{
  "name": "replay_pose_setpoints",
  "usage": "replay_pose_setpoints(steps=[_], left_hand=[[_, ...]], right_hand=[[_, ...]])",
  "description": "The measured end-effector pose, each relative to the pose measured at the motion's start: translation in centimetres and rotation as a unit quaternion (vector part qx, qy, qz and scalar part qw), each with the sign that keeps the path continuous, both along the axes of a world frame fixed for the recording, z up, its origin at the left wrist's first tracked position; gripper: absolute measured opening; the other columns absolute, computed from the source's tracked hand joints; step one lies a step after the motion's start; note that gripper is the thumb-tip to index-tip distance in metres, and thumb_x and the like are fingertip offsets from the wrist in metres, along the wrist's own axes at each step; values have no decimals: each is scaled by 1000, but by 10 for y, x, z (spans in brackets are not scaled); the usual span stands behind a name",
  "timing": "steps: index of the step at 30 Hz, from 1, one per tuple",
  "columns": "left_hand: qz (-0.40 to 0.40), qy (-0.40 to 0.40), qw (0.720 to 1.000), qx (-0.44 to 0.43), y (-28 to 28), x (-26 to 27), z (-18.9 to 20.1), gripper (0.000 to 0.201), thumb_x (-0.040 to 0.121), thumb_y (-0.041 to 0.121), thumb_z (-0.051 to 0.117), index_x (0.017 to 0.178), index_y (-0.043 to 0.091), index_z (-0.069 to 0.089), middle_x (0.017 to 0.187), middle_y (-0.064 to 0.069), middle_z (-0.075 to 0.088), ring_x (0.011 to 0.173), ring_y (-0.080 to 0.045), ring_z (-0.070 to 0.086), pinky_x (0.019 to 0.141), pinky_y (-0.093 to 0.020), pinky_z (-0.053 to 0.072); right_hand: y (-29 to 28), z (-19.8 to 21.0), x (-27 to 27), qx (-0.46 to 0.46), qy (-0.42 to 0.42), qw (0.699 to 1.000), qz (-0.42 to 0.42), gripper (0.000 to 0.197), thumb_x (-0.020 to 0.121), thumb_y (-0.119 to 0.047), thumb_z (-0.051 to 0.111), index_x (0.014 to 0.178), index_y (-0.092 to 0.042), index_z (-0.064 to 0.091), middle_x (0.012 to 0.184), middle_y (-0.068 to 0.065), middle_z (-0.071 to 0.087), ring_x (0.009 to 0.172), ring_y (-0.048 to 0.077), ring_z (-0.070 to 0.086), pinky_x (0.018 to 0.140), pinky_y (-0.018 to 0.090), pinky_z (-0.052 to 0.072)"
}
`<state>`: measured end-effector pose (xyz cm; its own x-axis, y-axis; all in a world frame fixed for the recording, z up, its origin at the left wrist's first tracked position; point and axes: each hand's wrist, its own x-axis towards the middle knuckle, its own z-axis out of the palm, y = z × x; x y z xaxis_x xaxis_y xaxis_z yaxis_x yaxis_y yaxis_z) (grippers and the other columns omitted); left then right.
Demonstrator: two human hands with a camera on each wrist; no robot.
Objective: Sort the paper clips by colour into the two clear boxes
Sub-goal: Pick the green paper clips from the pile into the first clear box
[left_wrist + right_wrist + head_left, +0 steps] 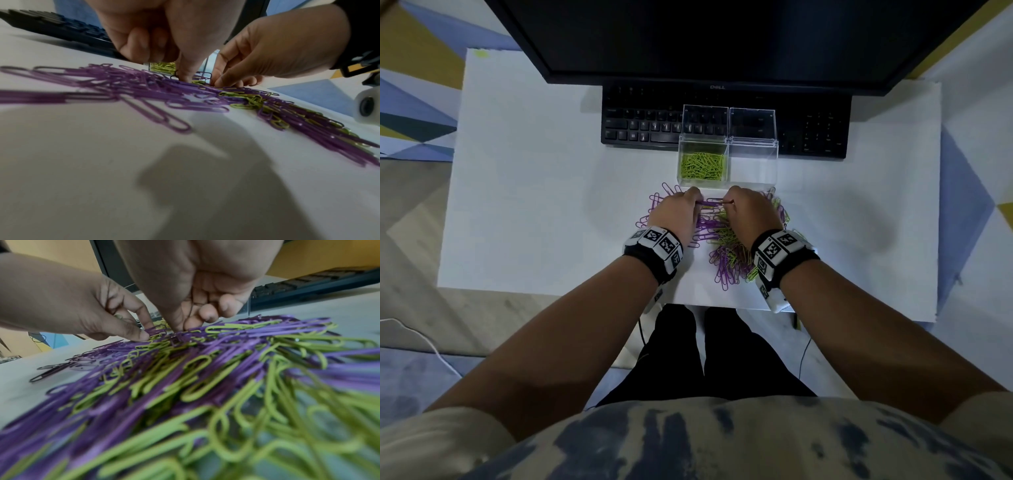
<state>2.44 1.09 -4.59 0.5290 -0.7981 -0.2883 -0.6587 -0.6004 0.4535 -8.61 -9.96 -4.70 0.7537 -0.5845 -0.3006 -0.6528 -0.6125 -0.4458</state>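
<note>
A mixed heap of purple paper clips (707,226) and green paper clips (732,240) lies on the white table (534,192). Just behind it stand two clear boxes with raised lids. The left box (679,164) holds green clips; the right box (774,168) looks empty. My left hand (699,202) and right hand (726,202) meet at the heap's far edge, each pinching purple clips between thumb and curled fingers. The left wrist view shows the left fingertips (185,78) down on the purple clips (144,87). In the right wrist view the right fingertips (180,327) dig into the purple clips (236,337).
A black keyboard (647,126) lies right behind the boxes, under a dark monitor (705,41). The table's front edge (722,306) runs close behind the heap, near my wrists. Bare white tabletop spreads to both sides.
</note>
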Motion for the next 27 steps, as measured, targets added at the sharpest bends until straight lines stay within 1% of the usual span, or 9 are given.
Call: replay_pose_setpoints(steps=[5,8,10,14,17,20,23,25,27], left_hand=[[20,33,999,-20,5,4,-2,19,98,23,44,105,15,60,94,-7,67,84,-25,61,71,-33,50],[65,54,996,-35,12,9,0,17,96,24,49,102,16,62,88,-4,66,76,-19,56,68,-28,45],[113,63,991,-39,18,13,3,16,95,25,51,100,16,63,84,-3,65,73,-19,55,67,-27,44],[211,103,971,-47,29,21,2,13,92,26,57,93,15,64,67,6,57,63,-13,54,63,-22,40],[235,118,964,-45,31,24,-2,16,90,28,60,90,13,65,66,9,56,64,-12,54,64,-23,41],[243,122,962,-36,30,26,-3,17,90,29,60,88,13,66,70,6,56,71,-15,53,67,-22,37],[239,114,964,-28,31,26,-3,13,90,26,60,95,15,64,77,5,58,71,-13,53,67,-21,37],[235,115,965,-25,32,26,-1,13,91,24,58,100,16,62,77,4,60,70,-14,56,66,-21,39],[230,111,966,-27,33,25,0,14,92,21,56,104,16,57,72,1,60,67,-19,58,62,-25,42]], right_hand=[[-4,-3,-1,6,18,1000,-1,13,90,-7,44,88,-12,57,83,8,63,75,29,58,62,34,47],[-7,-3,-5,10,31,999,-10,14,91,-6,43,87,-13,53,81,5,61,73,26,55,60,30,38],[-9,-2,-9,7,40,999,-28,15,94,-10,41,88,-14,54,82,4,61,72,24,54,61,29,37],[-9,-1,-21,-16,18,997,-68,15,95,-21,40,92,-16,54,82,1,62,74,22,57,65,28,42],[-9,-1,-25,2,-20,995,-95,12,93,-20,45,90,-16,55,91,4,60,82,24,57,72,34,50],[-3,-5,-22,56,-67,992,-90,11,92,-17,48,91,-10,57,98,8,55,91,25,56,80,35,49],[4,-1,-19,136,-124,977,-113,13,95,-11,44,99,-7,56,94,5,61,85,18,59,73,23,45],[8,3,-17,182,-150,963,-133,22,97,-9,38,109,-8,56,91,2,60,81,13,58,70,21,44],[9,7,-15,243,-150,944,-163,28,95,-7,36,109,-12,60,85,-2,57,70,11,54,63,22,44]])
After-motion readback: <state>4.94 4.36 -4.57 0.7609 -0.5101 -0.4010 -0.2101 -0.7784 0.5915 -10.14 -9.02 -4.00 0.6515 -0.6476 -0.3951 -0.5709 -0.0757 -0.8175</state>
